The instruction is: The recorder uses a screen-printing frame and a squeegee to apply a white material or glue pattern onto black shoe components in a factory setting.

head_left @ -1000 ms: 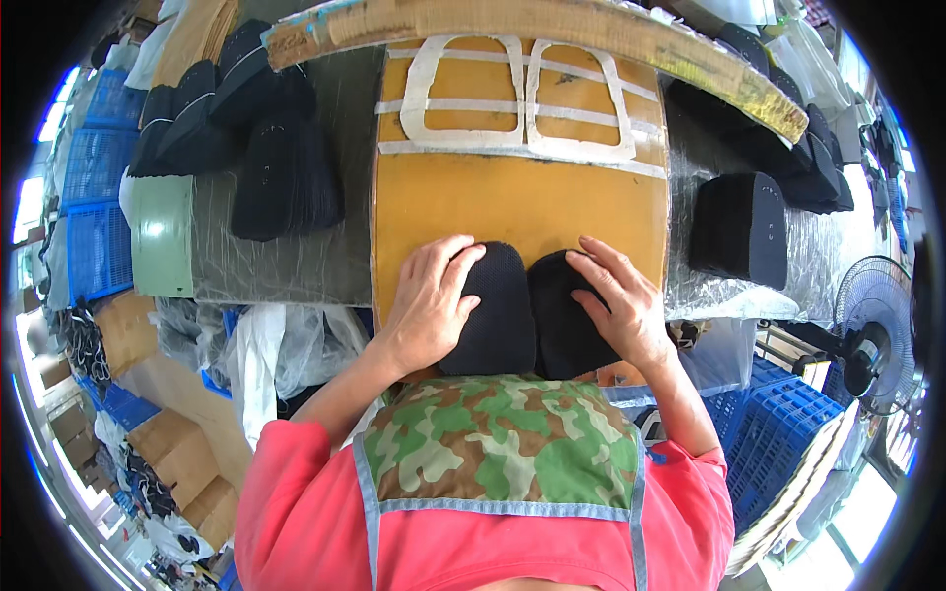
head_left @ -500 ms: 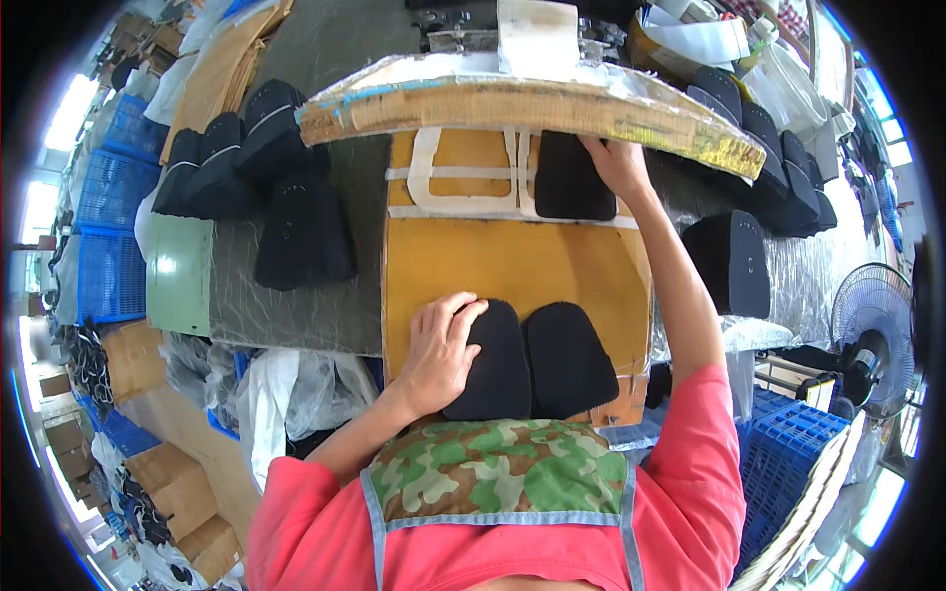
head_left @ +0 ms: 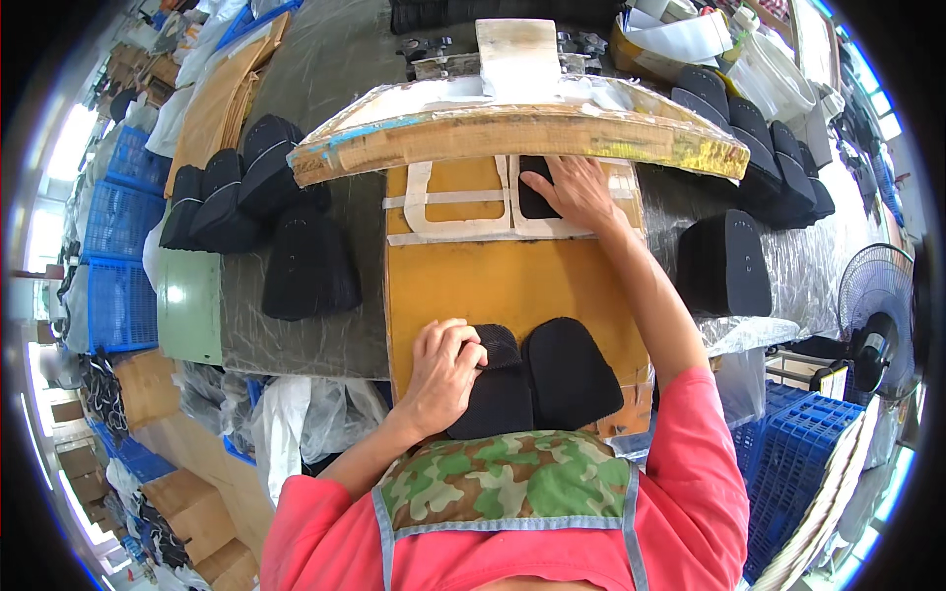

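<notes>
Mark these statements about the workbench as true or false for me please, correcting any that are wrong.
1. The left hand touches the left one of two black, round-topped fabric pads. True.
2. The right hand rests on a black fabric piece at the right-hand white, rounded frame outline. True.
3. A black piece fills the left-hand white frame outline. False: yellow board shows inside that left outline.
4. A round fan with a wire grille stands on the person's left. False: the fan is on the right.

Yellow board passable midway; raised wooden frame blocks beyond right grip.
</notes>
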